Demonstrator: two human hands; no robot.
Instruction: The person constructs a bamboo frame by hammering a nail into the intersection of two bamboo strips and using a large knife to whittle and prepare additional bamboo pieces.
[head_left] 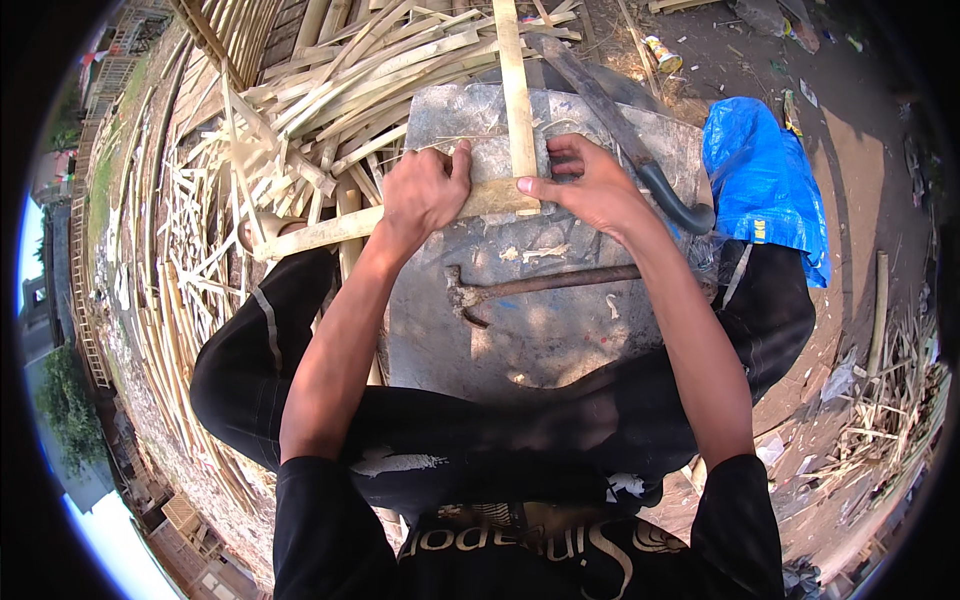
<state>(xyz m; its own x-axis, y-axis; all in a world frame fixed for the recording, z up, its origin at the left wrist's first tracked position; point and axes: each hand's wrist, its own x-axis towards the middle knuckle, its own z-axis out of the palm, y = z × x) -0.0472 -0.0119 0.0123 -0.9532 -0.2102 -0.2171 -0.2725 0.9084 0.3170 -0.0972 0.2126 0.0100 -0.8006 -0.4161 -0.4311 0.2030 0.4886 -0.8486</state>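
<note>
Two pale bamboo strips meet at a corner over a worn grey board [430, 340]. One crosswise strip [330, 233] runs left from the corner, and the lengthwise strip [515, 90] runs away from me. My left hand [428, 190] is closed over the crosswise strip, its thumb raised. My right hand [592, 190] pinches the corner with its thumb on top; its other fingers curl beside the lengthwise strip, partly hidden. Nearer to me lies a hammer [540, 286] with a rusty head. Beyond my right hand rests a long blade [590, 90] with a dark curved handle [668, 198].
A heap of split bamboo strips [370, 75] spreads over the ground at the far left. To the right, a blue plastic bag [765, 165] sits by my knee. More bamboo scraps [890, 430] lie at the lower right. Small shavings [545, 252] dot the board.
</note>
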